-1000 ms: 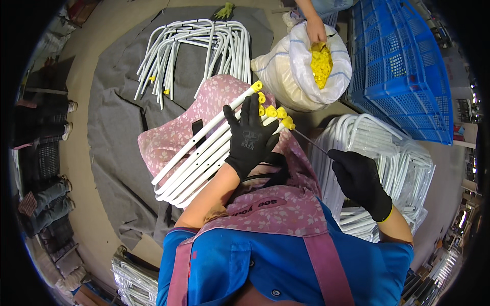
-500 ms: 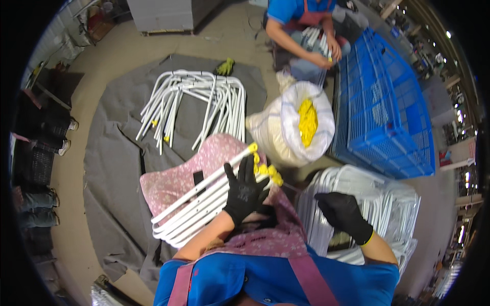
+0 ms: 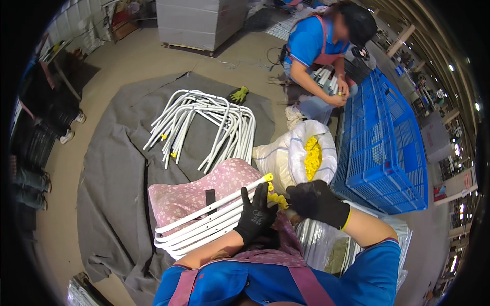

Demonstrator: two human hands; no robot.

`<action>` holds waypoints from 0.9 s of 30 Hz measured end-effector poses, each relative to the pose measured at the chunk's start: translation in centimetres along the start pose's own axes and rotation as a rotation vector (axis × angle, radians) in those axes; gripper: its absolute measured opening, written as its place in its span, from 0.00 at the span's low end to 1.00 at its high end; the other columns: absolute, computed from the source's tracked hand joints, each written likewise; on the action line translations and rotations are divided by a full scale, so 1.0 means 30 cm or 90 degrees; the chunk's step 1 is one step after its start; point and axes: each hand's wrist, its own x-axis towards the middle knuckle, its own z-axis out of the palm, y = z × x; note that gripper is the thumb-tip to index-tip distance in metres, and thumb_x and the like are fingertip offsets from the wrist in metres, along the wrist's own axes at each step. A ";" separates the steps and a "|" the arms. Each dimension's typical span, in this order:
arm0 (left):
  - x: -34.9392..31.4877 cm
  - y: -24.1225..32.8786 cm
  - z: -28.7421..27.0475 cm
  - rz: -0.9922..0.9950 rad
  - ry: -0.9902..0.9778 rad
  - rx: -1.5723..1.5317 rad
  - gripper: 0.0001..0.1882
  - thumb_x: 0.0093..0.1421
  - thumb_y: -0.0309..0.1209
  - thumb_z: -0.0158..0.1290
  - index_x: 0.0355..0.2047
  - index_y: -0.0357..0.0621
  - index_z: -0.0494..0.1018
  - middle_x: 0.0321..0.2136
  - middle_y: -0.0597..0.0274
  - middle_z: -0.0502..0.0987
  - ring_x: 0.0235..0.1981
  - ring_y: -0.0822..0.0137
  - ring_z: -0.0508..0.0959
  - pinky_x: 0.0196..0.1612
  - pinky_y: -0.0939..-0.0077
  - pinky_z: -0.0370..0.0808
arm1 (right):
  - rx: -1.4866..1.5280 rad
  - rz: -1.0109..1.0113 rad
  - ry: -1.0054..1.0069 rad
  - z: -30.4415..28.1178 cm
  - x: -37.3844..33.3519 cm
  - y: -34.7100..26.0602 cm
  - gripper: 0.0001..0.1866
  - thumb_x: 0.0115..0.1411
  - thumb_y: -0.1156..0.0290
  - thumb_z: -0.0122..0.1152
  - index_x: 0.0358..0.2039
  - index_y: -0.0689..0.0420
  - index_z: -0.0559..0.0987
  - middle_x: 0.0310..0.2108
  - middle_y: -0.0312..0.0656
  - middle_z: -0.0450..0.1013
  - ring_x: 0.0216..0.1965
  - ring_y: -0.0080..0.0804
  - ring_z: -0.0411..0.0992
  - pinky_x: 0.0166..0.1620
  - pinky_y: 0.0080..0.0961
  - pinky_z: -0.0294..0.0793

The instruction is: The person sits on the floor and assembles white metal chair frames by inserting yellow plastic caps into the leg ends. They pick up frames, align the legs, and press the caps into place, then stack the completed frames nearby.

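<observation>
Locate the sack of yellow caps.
Head view, right of centre: the white sack stands just left of the blue crate, beyond the person's right hand.

The bare left forearm (image 3: 212,253) rises from near the lower edge of the view and slants rightward over the lap (image 3: 176,204). At its end the gloved left hand (image 3: 256,218) lies back up near the lap's right edge, its fingers (image 3: 262,194) stretched forward and spread, the leftmost set apart. The right arm is bent, elbow out to the side, and its bare right forearm (image 3: 366,225) slants forward and inward. The gloved right hand (image 3: 317,203), slightly blurred, is curled closed just past that edge, near the left but apart from it.
</observation>
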 end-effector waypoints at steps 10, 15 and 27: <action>-0.025 -0.007 -0.028 -0.009 -0.109 -0.122 0.33 0.44 0.58 0.58 0.46 0.53 0.78 0.66 0.30 0.50 0.69 0.36 0.49 0.61 0.18 0.34 | 0.106 0.008 0.184 0.113 -0.250 0.079 0.13 0.55 0.71 0.57 0.41 0.55 0.80 0.23 0.43 0.76 0.23 0.38 0.76 0.25 0.34 0.73; -0.005 -0.017 -0.001 0.047 0.017 0.086 0.28 0.44 0.53 0.61 0.41 0.50 0.78 0.66 0.28 0.48 0.68 0.32 0.51 0.62 0.19 0.35 | 0.201 0.144 0.059 0.123 -0.326 0.035 0.10 0.57 0.73 0.57 0.39 0.57 0.81 0.27 0.47 0.77 0.27 0.45 0.76 0.29 0.38 0.74; 0.007 -0.008 -0.064 -0.027 -0.140 -0.112 0.20 0.54 0.46 0.55 0.43 0.50 0.78 0.67 0.28 0.49 0.68 0.33 0.52 0.61 0.19 0.35 | 0.318 0.174 0.084 0.108 -0.162 -0.023 0.08 0.56 0.73 0.60 0.35 0.62 0.80 0.33 0.50 0.78 0.35 0.47 0.78 0.39 0.35 0.76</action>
